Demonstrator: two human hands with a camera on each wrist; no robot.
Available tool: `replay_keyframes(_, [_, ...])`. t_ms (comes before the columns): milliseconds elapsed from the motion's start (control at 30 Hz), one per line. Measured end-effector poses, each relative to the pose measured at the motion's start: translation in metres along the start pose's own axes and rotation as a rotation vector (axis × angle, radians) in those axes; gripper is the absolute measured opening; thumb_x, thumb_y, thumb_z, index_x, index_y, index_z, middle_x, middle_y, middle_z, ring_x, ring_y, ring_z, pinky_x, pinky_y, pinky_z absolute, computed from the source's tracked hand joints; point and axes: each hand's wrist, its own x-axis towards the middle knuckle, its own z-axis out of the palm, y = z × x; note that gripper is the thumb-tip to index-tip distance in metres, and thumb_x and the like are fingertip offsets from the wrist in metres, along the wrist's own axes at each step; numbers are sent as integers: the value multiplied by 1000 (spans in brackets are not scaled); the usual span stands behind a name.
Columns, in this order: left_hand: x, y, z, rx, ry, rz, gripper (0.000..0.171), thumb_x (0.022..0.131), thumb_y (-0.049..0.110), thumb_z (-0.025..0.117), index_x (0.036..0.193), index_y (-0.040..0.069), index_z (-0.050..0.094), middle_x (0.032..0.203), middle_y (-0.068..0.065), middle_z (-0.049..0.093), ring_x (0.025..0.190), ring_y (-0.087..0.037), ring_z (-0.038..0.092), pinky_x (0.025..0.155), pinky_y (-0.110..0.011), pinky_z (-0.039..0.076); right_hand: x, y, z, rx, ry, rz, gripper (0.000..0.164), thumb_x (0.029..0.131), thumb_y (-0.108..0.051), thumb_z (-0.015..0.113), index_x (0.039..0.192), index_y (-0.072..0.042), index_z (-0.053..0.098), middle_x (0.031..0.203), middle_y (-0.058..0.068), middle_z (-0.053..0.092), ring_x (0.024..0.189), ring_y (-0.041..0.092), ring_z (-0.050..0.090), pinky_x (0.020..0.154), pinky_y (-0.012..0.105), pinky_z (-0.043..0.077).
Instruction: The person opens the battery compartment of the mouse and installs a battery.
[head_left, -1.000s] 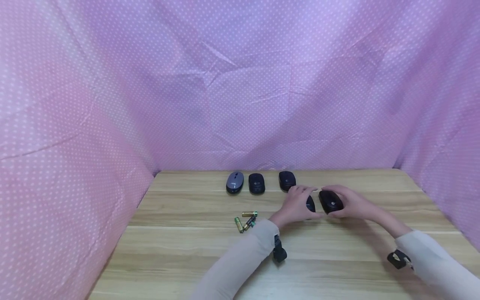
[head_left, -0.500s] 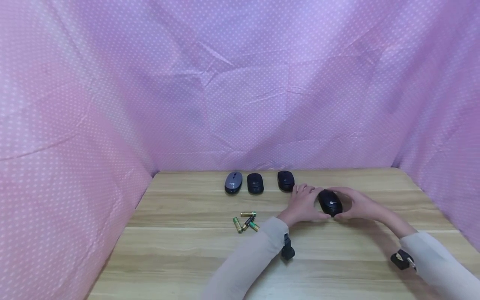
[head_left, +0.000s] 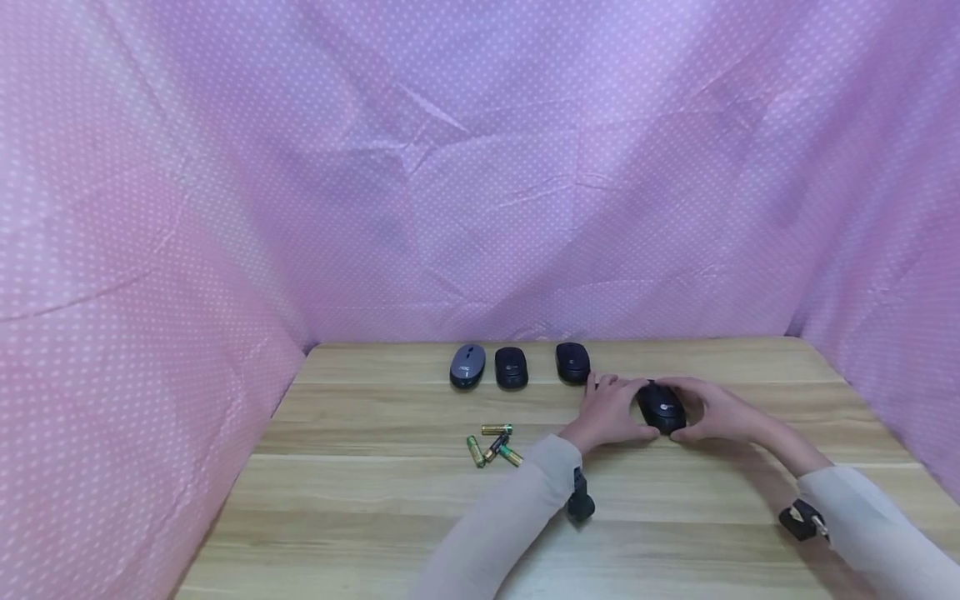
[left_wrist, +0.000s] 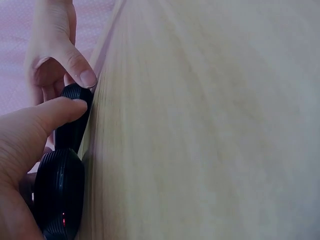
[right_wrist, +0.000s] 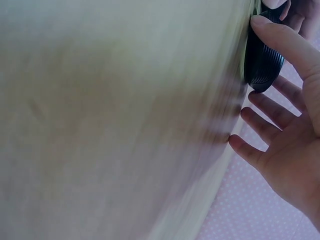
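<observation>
A black computer mouse (head_left: 663, 410) lies on the wooden table between both hands. My left hand (head_left: 606, 414) bends round its left side, thumb at the near end and index finger at the far end. From the other side, my right hand (head_left: 714, 410) grips the same mouse with thumb and index finger. Its remaining fingers are spread in the right wrist view. A second black mouse (left_wrist: 59, 195), showing a small red light, sits beside my left palm in the left wrist view; in the head view that hand hides it.
Along the far part of the table (head_left: 375, 500) stand a grey mouse (head_left: 467, 367), a black mouse (head_left: 511, 367) and another black mouse (head_left: 573, 362). Several small batteries (head_left: 475, 451) lie left of my left sleeve. A pink dotted curtain (head_left: 480, 208) surrounds the table.
My left hand has shifted right, up to the mouse at my right hand, covering the second mouse that showed beneath it. My right hand has hardly moved. More of the batteries shows beside my sleeve.
</observation>
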Motion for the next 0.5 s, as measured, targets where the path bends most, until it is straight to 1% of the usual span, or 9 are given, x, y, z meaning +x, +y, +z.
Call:
replay_keyframes(100, [1,0,1,-14,5,-3,76,84,62,74,149,32,50,145,13,59,140,-16,48,126,-57,22,0,0,0,-7,-3,24,82,71,-21,94,139,2,56,136,27,61,129,14,54,101,2,31])
replay_keyframes(233, [2,0,2,-11,12,-1,74,84,63,74,148,31,52,144,14,60,138,-15,50,126,-57,23,0,-1,0,-7,-13,63,82,70,-22,94,140,1,56,138,26,60,130,33,54,101,3,32])
replay_keyframes(300, [2,0,2,-20,14,2,74,85,62,74,148,31,52,145,14,59,138,-15,50,126,-56,24,1,-3,0,-7,-10,72,82,70,-21,94,140,1,56,138,27,60,130,38,54,102,4,33])
replay_keyframes(333, [2,0,2,-26,15,4,73,85,61,74,148,31,52,145,14,59,138,-15,50,125,-56,24,1,-4,-1,-8,-10,71,82,70,-21,94,139,1,56,138,27,60,129,42,54,102,6,35])
replay_keyframes(367, [2,-1,2,-37,17,5,73,85,61,74,148,31,52,145,14,59,138,-16,50,125,-57,25,2,-5,-1,-12,-6,73,82,70,-20,94,139,2,56,137,27,61,129,45,54,103,11,38])
replay_keyframes(433, [2,-1,1,-61,19,5,72,86,59,74,148,31,52,147,13,58,138,-17,50,125,-57,25,3,-7,-2,-27,-4,82,83,70,-20,94,139,3,56,137,28,60,128,49,53,107,26,44])
replay_keyframes(500, [2,-2,0,-83,26,2,71,86,57,75,148,31,52,147,12,57,138,-17,50,125,-57,25,4,-9,-4,-16,-14,104,84,70,-20,94,141,3,54,140,30,58,130,53,50,110,48,45])
